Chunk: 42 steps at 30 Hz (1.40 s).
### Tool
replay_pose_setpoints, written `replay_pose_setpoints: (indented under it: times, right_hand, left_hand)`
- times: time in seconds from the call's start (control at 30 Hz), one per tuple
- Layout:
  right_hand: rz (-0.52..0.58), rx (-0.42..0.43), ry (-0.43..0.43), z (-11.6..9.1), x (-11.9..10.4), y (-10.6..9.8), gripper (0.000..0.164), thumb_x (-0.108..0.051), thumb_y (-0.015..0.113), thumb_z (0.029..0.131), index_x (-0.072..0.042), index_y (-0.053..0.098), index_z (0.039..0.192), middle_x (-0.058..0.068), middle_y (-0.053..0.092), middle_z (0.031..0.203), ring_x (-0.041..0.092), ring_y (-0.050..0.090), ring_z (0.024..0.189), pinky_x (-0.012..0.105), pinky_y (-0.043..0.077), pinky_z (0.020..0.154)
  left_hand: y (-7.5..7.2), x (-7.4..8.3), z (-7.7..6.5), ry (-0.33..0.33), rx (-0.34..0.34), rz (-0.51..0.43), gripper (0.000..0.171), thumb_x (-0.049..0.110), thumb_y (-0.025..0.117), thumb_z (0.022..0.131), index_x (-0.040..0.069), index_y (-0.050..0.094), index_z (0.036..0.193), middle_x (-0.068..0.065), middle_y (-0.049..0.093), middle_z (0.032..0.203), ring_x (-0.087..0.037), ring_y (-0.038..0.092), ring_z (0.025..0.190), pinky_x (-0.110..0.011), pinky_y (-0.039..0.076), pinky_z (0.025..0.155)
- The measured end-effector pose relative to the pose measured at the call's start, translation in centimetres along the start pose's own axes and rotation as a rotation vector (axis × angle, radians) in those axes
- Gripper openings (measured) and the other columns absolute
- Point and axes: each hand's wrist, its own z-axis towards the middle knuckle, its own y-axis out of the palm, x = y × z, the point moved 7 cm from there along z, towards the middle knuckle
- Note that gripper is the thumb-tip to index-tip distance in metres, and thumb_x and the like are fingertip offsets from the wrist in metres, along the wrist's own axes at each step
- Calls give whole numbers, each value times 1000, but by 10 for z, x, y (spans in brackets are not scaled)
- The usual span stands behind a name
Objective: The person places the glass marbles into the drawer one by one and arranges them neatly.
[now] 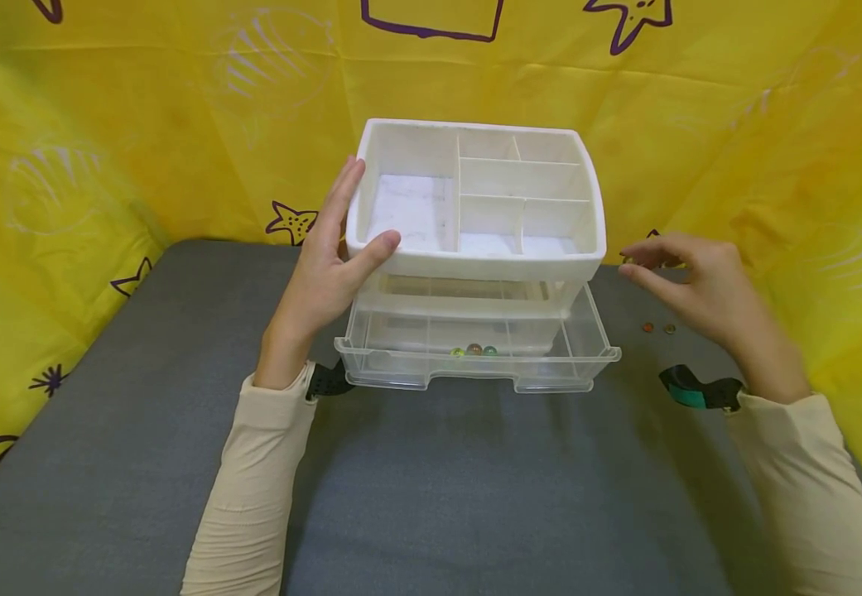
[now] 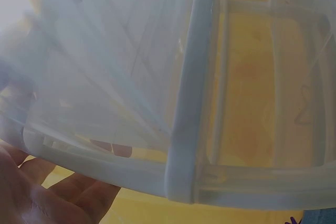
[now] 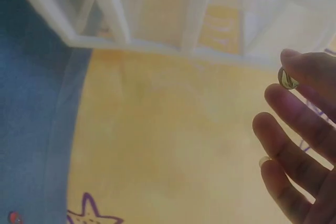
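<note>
A white desktop organizer (image 1: 523, 269) with a divided top tray stands on the table. Its lower clear drawer (image 1: 393, 368) is pulled out, and three marbles (image 1: 474, 350) lie inside toward the front. My left hand (image 1: 322, 265) holds the organizer's left side, thumb over the front rim and fingers along the side wall. To the right of the organizer, my right hand (image 1: 699, 277) is raised and pinches a glass marble (image 3: 287, 78) between thumb and index finger. The other fingers are spread apart in the right wrist view.
Two small marbles, one orange (image 1: 647, 328) and one darker (image 1: 670, 329), lie on the grey table (image 1: 475, 497) below the right hand. Yellow patterned cloth (image 1: 199, 124) surrounds the table at the back and sides.
</note>
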Motion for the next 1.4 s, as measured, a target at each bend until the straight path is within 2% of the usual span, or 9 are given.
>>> replay_pose_setpoints:
  times: [0.17, 0.3, 0.63, 0.7, 0.83, 1.03, 1.2, 1.3, 1.4]
  right_hand:
    - [-6, 17, -53, 0, -10, -5, 19, 2, 81, 77, -4, 76, 95, -28, 58, 85, -21, 49, 78, 0, 40, 80]
    - [-11, 32, -87, 0, -20, -9, 21, 4, 81, 75, -3, 76, 94, -37, 52, 89, -23, 49, 80, -2, 40, 78]
    - [34, 100, -177, -3, -42, -22, 30, 8, 85, 67, -5, 78, 94, -4, 69, 83, -21, 52, 84, 2, 40, 82]
    - [53, 91, -187, -3, -46, -25, 16, -9, 83, 79, -5, 78, 94, -10, 69, 85, -19, 53, 84, 3, 41, 84]
    - [72, 58, -218, -3, -60, -28, 28, -32, 76, 86, -6, 78, 96, -10, 70, 86, -16, 55, 84, 5, 42, 85]
    - [48, -12, -259, -3, -82, -28, 32, 1, 85, 71, -9, 77, 100, 1, 73, 86, -12, 55, 71, 5, 45, 69]
    - [54, 3, -305, -4, -93, -26, 19, -25, 79, 85, -11, 77, 99, -1, 73, 85, -10, 57, 77, 7, 44, 67]
    - [60, -1, -323, -4, -98, -23, 31, -41, 71, 89, -12, 77, 99, -3, 74, 85, -8, 59, 83, 5, 43, 77]
    - [82, -32, -340, -4, -104, -19, 23, -30, 78, 85, -12, 77, 100, -2, 75, 87, -3, 62, 85, 3, 42, 83]
  left_hand:
    - [0, 0, 0, 0, 2, 8, 78, 9, 65, 93, 20, 24, 159, 10, 11, 167, -14, 28, 147, -48, 41, 111]
    - [0, 0, 0, -1, 1, 12, 78, 9, 65, 93, 20, 24, 159, 10, 10, 167, -14, 26, 147, -49, 40, 112]
    - [1, 1, 1, 3, -3, 10, 78, 9, 65, 93, 19, 24, 159, 10, 10, 167, -13, 25, 148, -48, 40, 112]
    - [1, 1, 1, 3, -1, 10, 78, 9, 65, 93, 19, 24, 159, 10, 11, 167, -14, 26, 148, -48, 40, 112]
    - [1, 1, 1, 2, 2, 7, 78, 10, 65, 93, 19, 24, 159, 10, 11, 167, -14, 27, 147, -48, 41, 111]
    - [0, 1, 1, 2, 3, 4, 78, 9, 65, 93, 20, 24, 159, 10, 11, 167, -14, 27, 147, -48, 41, 111]
    - [0, 1, 1, 4, 6, 1, 78, 9, 65, 93, 20, 25, 159, 10, 12, 167, -13, 27, 147, -48, 41, 112]
    - [0, 0, 1, 6, 6, 2, 78, 9, 65, 93, 20, 25, 159, 9, 12, 167, -13, 26, 148, -48, 40, 113]
    - [0, 0, 1, 6, 7, 0, 78, 9, 65, 93, 20, 25, 159, 9, 12, 167, -13, 26, 148, -48, 40, 113]
